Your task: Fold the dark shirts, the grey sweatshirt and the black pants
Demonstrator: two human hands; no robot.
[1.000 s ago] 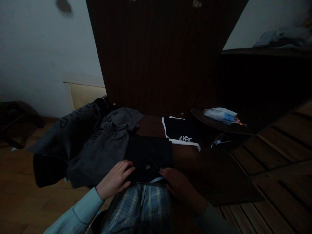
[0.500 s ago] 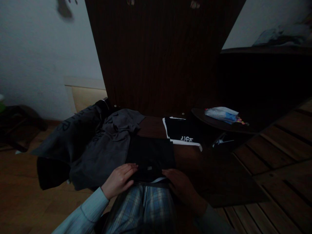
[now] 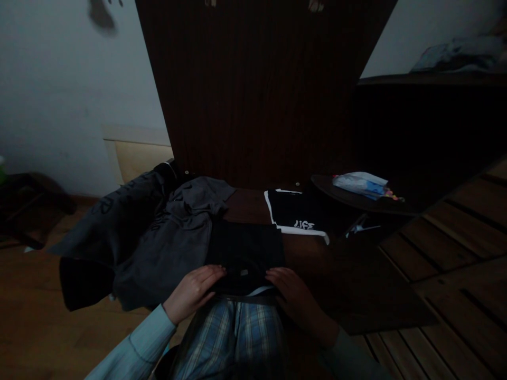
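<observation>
A black garment (image 3: 245, 243), folded to a rectangle, lies at the front edge of the dark wooden surface, just beyond the plaid-covered legs. It looks like a T-shirt, with a small pale label near its rounded neckline. My left hand (image 3: 194, 291) rests on its near left corner, fingers stretched out flat. Against the near right corner lies my right hand (image 3: 296, 296), fingers extended over the cloth and dim in the shadow. Both thumbs point inward along the near edge. A pale strip shows beneath the cloth beside the right hand.
Dark grey garments (image 3: 170, 243) with lettering are heaped at left, touching the black one. Folded black-and-white clothing (image 3: 293, 211) with white print lies behind right. A plastic packet (image 3: 360, 184) sits on a rounded shelf (image 3: 336, 196). A tall dark panel (image 3: 257, 95) stands at the back.
Both hands stay on the black garment and have shifted only very slightly. The garment and the other clothes lie as before; the view has tilted a little.
</observation>
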